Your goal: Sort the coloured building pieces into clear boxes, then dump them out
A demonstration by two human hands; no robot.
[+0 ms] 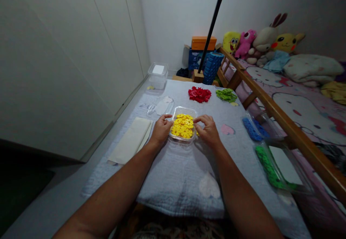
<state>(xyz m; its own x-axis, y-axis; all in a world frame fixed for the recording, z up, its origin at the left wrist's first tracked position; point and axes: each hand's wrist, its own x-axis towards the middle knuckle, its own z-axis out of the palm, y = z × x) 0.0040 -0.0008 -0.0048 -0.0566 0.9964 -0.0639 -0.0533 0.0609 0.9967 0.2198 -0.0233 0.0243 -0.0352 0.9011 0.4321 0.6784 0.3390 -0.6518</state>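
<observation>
A clear plastic box [177,110] stands in front of me with its top off, holding many yellow flower-shaped plastic pieces [182,126]. My left hand [161,130] grips the box's left wall between thumb and fingers. On the opposite side my right hand [207,130] is closed at the right rim, fingertips and thumb against it. A bit of yellow shows just outside the box below the right fingers. Behind the box lies a clear plastic lid [165,106]. To the left is a folded cream cloth [131,140].
Red pieces [199,94] and light green pieces [226,95] lie in piles at the table's far side. Boxes of blue pieces [254,128] and green pieces [270,167] stand at the right edge. A clear container [158,76] is far left. The wooden bed rail [286,113] borders the right.
</observation>
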